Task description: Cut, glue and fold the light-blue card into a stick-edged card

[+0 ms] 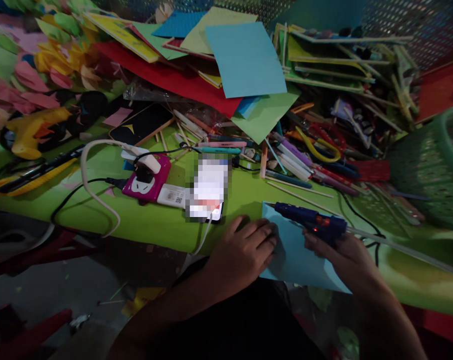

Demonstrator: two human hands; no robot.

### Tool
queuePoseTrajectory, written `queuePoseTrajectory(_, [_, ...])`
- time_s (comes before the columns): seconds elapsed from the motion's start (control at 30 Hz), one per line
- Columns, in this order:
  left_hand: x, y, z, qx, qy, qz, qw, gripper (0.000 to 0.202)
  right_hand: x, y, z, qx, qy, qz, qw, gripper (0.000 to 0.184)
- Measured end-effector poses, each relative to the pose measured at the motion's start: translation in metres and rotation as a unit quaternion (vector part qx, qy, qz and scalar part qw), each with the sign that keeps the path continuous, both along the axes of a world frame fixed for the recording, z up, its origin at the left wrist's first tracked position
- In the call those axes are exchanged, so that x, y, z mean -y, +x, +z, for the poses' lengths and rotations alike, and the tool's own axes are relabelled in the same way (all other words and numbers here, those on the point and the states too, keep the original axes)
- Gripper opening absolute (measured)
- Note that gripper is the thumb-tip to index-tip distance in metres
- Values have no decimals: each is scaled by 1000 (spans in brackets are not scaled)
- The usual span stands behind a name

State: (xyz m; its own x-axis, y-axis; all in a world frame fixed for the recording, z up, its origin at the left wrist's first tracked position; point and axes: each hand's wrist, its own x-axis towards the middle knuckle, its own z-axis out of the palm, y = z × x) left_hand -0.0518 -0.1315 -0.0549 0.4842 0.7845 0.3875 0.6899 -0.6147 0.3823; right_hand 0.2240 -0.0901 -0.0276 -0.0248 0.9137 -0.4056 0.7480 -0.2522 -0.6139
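Observation:
My right hand (342, 255) is closed around a blue glue gun (311, 221) with a small red light on its side; the nozzle points left at the top left corner of a light blue paper sheet (299, 257). This sheet lies at the near edge of the green table (245, 197) and hangs partly over it. My left hand (245, 250) rests palm down on the sheet's left edge, fingers curled loosely and pressing the paper. A glue stick juts from the back of the gun to the right.
A phone (209, 190) lies just beyond my left hand, next to a pink power strip (147, 180) with plugs and cables. Behind are piled coloured paper sheets (245, 60), pens, scissors (316, 145) and sticks. A yellow glue gun (34, 130) lies far left, a green basket (432, 165) right.

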Motion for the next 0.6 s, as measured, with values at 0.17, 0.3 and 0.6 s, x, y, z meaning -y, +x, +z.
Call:
queuePoseTrajectory(0.17, [1, 1, -2, 9, -6, 0, 1000, 29, 0, -2, 1, -3, 0, 2, 1000, 60])
queuePoseTrajectory(0.3, [0, 0, -1, 15, -6, 1, 1000, 29, -1, -7, 4, -3, 2, -6, 1000, 62])
queuePoseTrajectory(0.6, [0, 1, 1, 23, -10, 1, 1000, 27, -1, -7, 10, 17, 22, 1, 1000, 65])
